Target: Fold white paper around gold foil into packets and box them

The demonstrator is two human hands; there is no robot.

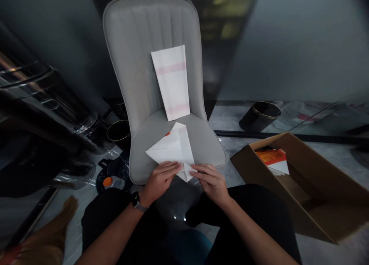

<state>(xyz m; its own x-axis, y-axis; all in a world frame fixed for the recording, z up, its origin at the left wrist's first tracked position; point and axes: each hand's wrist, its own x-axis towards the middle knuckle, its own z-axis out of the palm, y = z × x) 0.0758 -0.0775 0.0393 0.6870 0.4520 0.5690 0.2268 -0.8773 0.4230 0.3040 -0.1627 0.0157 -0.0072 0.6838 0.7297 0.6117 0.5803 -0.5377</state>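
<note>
A white folded paper piece (pixel 173 146) lies on the seat of a grey chair (pixel 209 142), its near end reaching past the seat's front edge. A bit of orange shows at its upper left edge. My left hand (pixel 162 180), with a watch at the wrist, pinches the near edge of the paper. On the right, my right hand (pixel 211 180) grips the paper's small folded corner between thumb and fingers. Behind it, a flat white paper piece (pixel 173 82) with two pale pink bands leans against the chair's backrest.
An open cardboard box (pixel 259 180) on the floor at the right holds orange and white papers (pixel 273 159). A black bin (pixel 118 131) stands left of the chair, near a bottle with an orange cap (pixel 113 182). Dark glass is behind.
</note>
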